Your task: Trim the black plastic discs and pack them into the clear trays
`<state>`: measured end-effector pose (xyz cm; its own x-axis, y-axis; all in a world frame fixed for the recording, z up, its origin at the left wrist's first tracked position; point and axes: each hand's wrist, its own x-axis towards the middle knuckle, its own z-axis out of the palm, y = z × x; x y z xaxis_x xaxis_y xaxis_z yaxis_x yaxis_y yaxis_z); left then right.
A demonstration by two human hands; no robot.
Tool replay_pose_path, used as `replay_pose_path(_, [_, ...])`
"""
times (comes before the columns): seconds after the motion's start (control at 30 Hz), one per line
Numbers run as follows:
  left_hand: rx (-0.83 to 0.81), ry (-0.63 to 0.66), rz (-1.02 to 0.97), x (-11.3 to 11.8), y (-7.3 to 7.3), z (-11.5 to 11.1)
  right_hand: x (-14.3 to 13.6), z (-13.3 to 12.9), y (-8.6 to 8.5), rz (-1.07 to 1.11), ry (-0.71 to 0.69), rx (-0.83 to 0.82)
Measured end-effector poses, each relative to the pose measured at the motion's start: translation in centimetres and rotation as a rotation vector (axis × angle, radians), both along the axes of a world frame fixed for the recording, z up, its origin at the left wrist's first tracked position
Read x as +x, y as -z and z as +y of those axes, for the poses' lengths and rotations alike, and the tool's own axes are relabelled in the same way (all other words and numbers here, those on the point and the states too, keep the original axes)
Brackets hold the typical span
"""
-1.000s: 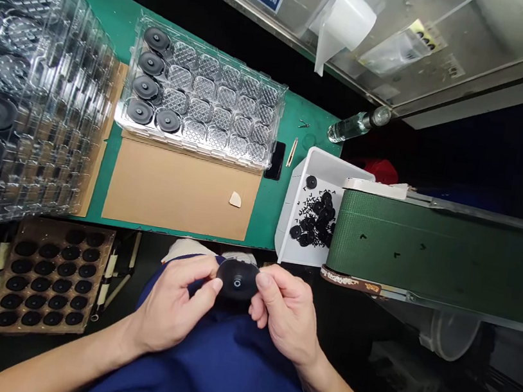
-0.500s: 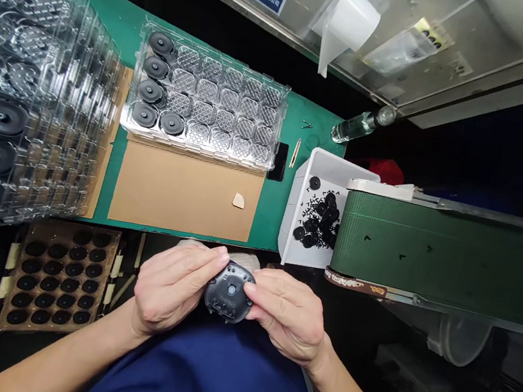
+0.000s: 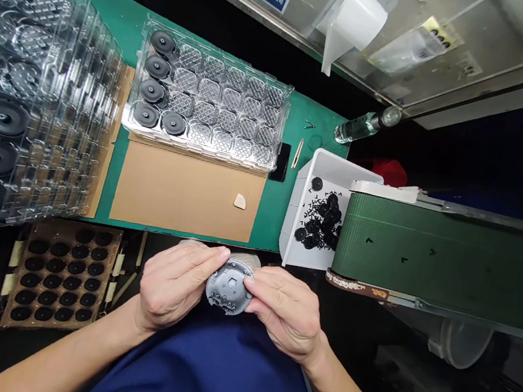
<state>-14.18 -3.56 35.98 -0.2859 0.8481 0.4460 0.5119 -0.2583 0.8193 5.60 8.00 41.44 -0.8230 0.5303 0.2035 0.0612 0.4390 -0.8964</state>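
A round black plastic part (image 3: 230, 287) is held between my two hands, in front of my blue clothing. Its face with small posts and a central boss catches the light and looks grey. My left hand (image 3: 178, 285) pinches its upper left edge, and my right hand (image 3: 285, 311) grips its right edge with thumb and fingers. Beyond them, a brown cardboard sheet (image 3: 184, 191) lies on the green table, bearing a small cream-coloured piece (image 3: 240, 201). The clear tray (image 3: 217, 96) behind it has several black discs at its left end.
Stacked clear trays (image 3: 61, 96) stand at the left, above a lower brown tray of discs (image 3: 62, 278). A white bin (image 3: 294, 213) of black parts adjoins a green conveyor (image 3: 447, 258). A phone (image 3: 280, 161), tweezers (image 3: 298, 154) and a bottle (image 3: 366, 125) are nearby.
The round part has tilted between my fingers, and its face now looks lighter and greyer. Both hands keep their hold. The whole view has shifted slightly.
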Motion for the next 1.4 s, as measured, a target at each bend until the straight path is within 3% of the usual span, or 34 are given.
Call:
replay_pose_path(0.1, [-0.070, -0.023, -0.139, 0.4, -0.3, -0.1, -0.2, -0.1, -0.1, -0.040, 0.048, -0.022])
replay_pose_path(0.2, [-0.268, -0.057, -0.371, 0.9, -0.5, -0.2, -0.6, -0.6, -0.1, -0.187, 0.173, -0.159])
replay_pose_path(0.3, [-0.503, -0.036, -0.856, 1.1, -0.3, -0.2, -1.3, -1.2, 0.7, -0.360, 0.344, -0.509])
replay_pose_path(0.4, [-0.490, 0.089, -1.377, 1.0, 0.3, -0.4, -2.1, -1.4, 2.3, -0.382, 0.389, -0.921])
replay_pose_path(0.5, [-0.437, 0.151, -1.493, 0.9, 0.8, -1.0, -3.3, -1.4, 3.5, -0.362, 0.336, -1.193])
replay_pose_path(0.63, [-0.441, 0.000, -1.482, 0.5, 0.7, -2.4, -5.1, -1.3, 4.0, -0.359, 0.230, -1.319])
replay_pose_path(0.73, [-0.416, -0.128, -1.459, 0.2, 0.1, -3.2, -6.2, -0.9, 5.1, -0.392, 0.038, -1.228])
replay_pose_path(0.83, [-0.372, -0.209, -1.460, -0.1, -0.4, -3.9, -6.5, 0.8, 8.9, -0.651, -0.063, -0.771])
replay_pose_path(0.9, [-0.351, -0.232, -1.484, -0.1, -0.7, -4.4, -6.2, 2.8, 12.8, -0.859, 0.076, -0.404])
replay_pose_path(1.0, [-0.333, -0.242, -1.506, -0.1, -1.0, -5.0, -5.1, 6.0, 19.2, -1.006, 0.235, -0.185])
replay_pose_path(1.1, [-0.336, -0.260, -1.489, 0.0, -1.2, -5.5, -4.3, 7.6, 24.3, -1.078, 0.230, -0.100])
replay_pose_path(1.17, [-0.345, -0.277, -1.474, 0.0, -1.4, -5.8, -4.1, 7.8, 26.5, -1.082, 0.206, -0.088])
replay_pose_path(1.27, [-0.341, -0.281, -1.474, -0.1, -1.8, -6.1, -4.3, 7.4, 28.2, -1.047, 0.210, -0.108])
replay_pose_path(1.4, [-0.303, -0.286, -1.506, -0.1, -2.2, -6.2, -4.9, 6.8, 28.3, -0.968, 0.289, -0.204])
